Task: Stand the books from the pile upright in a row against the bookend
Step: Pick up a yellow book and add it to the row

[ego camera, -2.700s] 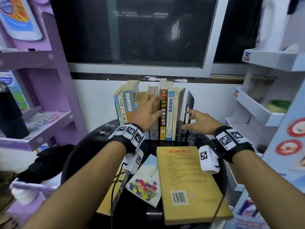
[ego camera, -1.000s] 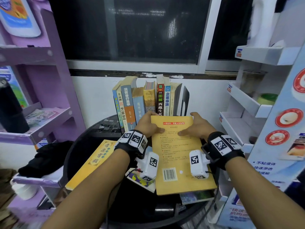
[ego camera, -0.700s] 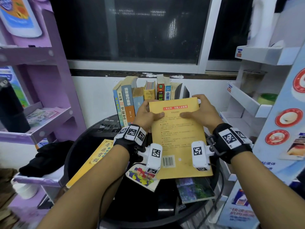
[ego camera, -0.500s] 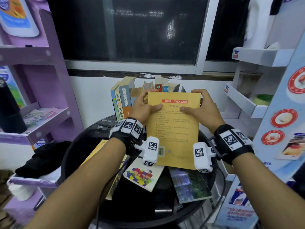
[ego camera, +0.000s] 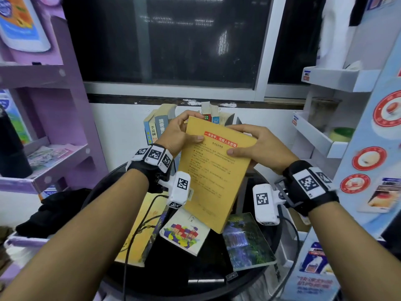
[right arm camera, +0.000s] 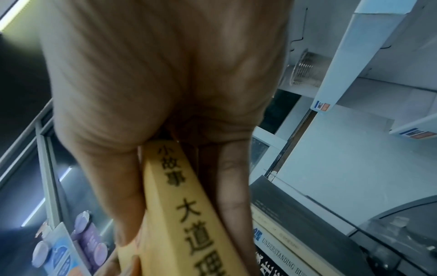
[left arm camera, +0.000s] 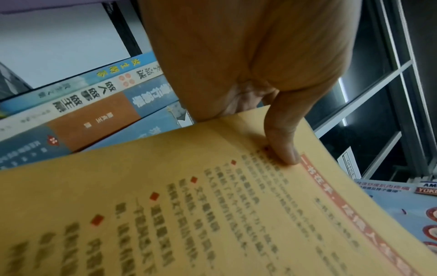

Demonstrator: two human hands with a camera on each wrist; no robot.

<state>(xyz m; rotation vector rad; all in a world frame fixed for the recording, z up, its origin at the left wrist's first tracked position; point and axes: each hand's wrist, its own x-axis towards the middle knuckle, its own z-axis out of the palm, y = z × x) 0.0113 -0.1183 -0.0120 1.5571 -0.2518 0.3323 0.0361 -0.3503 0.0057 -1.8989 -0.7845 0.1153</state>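
A large yellow book (ego camera: 213, 170) is held up off the round black table (ego camera: 217, 276), back cover toward me and tilted. My left hand (ego camera: 180, 133) grips its top left corner, thumb (left arm camera: 281, 138) on the cover (left arm camera: 212, 214). My right hand (ego camera: 256, 146) grips its upper right edge, thumb and fingers on either side of the spine (right arm camera: 187, 205). Behind it a row of upright books (ego camera: 157, 127) stands by the wall, and the tip of the black bookend (ego camera: 238, 121) shows at the row's right end. Loose books still lie flat: a yellow one (ego camera: 138, 231), a small white one (ego camera: 184, 233) and a forest-cover one (ego camera: 247, 240).
A purple shelf unit (ego camera: 54, 127) stands at the left with a black cloth (ego camera: 54, 211) below it. White display shelves (ego camera: 321, 140) and a printed blue panel (ego camera: 368, 148) crowd the right. A dark window (ego camera: 169, 40) is behind the table. Wrist cables hang over the table's left part.
Both hands left the row and bookend, took the big yellow book lying flat on the pile, and lifted and tilted it up, uncovering the forest-cover book beneath.
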